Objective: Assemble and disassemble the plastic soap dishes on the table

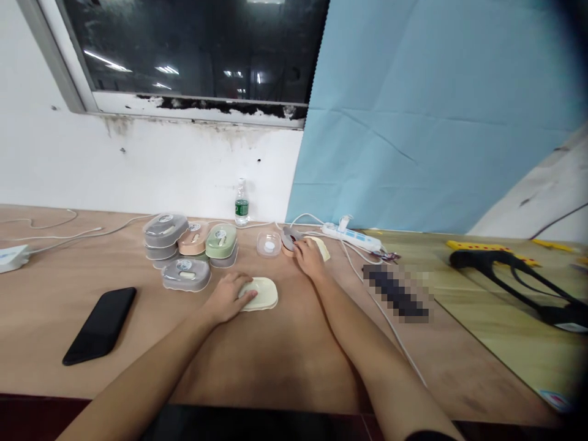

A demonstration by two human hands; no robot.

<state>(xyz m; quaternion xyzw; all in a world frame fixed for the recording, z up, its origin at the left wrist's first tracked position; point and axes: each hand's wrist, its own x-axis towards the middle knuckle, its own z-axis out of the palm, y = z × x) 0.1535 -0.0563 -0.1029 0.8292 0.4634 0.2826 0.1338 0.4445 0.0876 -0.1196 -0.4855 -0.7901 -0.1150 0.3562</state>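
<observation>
My left hand grips the left side of a cream oval dish, its thumb lying over the top. The dish rests flat on the table in front of me. Farther right, my right hand reaches to a grey oval piece and a peach-coloured one below it. Its fingers are bent together there, and what they pinch is too small to tell. Just left of them is a clear shallow container with a white round spot. A cream piece lies partly behind my right hand.
Lidded oval boxes in grey, peach and green are grouped at left, some stacked. A black phone lies nearer. Against the wall stand a bottle and a power strip; a white cable runs forward.
</observation>
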